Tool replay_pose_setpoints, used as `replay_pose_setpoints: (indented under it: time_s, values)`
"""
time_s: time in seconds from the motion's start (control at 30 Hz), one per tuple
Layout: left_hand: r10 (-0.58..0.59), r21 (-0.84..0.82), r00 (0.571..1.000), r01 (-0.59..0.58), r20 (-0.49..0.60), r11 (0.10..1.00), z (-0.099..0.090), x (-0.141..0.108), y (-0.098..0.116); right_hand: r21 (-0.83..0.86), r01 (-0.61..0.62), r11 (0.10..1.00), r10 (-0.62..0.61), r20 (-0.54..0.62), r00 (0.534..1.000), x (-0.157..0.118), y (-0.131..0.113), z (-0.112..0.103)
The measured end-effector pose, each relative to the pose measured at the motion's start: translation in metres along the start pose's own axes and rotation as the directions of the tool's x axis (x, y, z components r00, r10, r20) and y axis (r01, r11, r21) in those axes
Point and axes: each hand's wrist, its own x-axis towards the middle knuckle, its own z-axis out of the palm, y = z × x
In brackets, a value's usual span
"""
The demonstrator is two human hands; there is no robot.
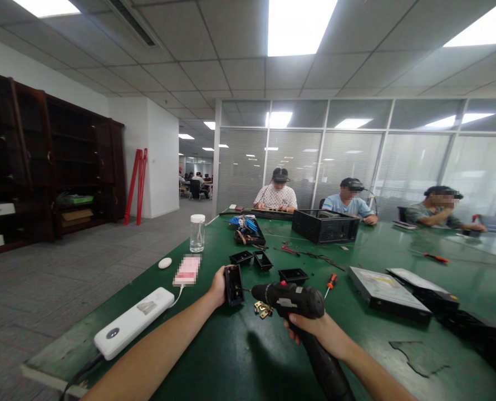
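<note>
My left hand (219, 287) grips a small black plastic housing (234, 285), held up on its edge above the green table. In my right hand (310, 329) is a black cordless drill (291, 299), its bit pointing left. The bit's tip is close to the housing's right side; whether it touches I cannot tell. Below the drill's chuck lies a little pile of brass-coloured metal pieces (263, 309). Just beyond are similar black housings, one on the left (241, 257), one in the middle (263, 260) and one on the right (293, 276).
A white power strip (134, 323), a phone (187, 270) and a clear jar (197, 234) stand left. An orange screwdriver (332, 283) and a metal drive (387, 295) lie right. Farther back are a black computer case (325, 225), a cable tray (249, 229) and several seated people.
</note>
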Motion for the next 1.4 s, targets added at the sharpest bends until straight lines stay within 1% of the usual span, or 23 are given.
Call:
replay_pose_setpoints:
  time_s: [0.3, 0.5, 0.77, 0.93, 1.1, 1.27, 1.4]
  values:
    - [0.031, -0.025, 0.999, -0.032, -0.023, 0.999, -0.0007, 0.0017, -0.0006, 0.011, -0.017, 1.000, 0.017, -0.015, 1.000, 0.0001, -0.0004, 0.0004]
    - [0.042, 0.002, 0.999, -0.042, 0.001, 0.999, -0.0010, 0.0024, -0.0011, 0.006, -0.005, 1.000, 0.005, -0.002, 1.000, 0.0001, -0.0008, 0.0008]
    - [0.006, -0.008, 1.000, -0.006, -0.024, 1.000, 0.0004, 0.0002, 0.0001, 0.008, -0.006, 1.000, 0.006, -0.008, 1.000, 0.0020, 0.0004, 0.0008]
    - [0.011, -0.005, 1.000, -0.011, -0.030, 1.000, 0.0014, -0.0005, -0.0001, 0.019, -0.006, 1.000, 0.006, -0.011, 1.000, 0.0025, 0.0014, 0.0005]
    - [0.042, -0.005, 0.999, -0.042, -0.004, 0.999, 0.0009, 0.0011, -0.0003, 0.009, 0.007, 1.000, -0.007, 0.002, 1.000, 0.0016, 0.0006, 0.0001]
    - [0.055, 0.004, 0.998, -0.055, 0.023, 0.998, -0.0020, 0.0033, -0.0014, 0.016, 0.019, 1.000, -0.020, 0.015, 1.000, 0.0018, 0.0021, -0.0009]
    - [0.053, 0.008, 0.998, -0.053, 0.024, 0.999, -0.0033, 0.0040, -0.0025, 0.021, 0.025, 0.999, -0.025, 0.015, 1.000, 0.0020, 0.0028, -0.0003]
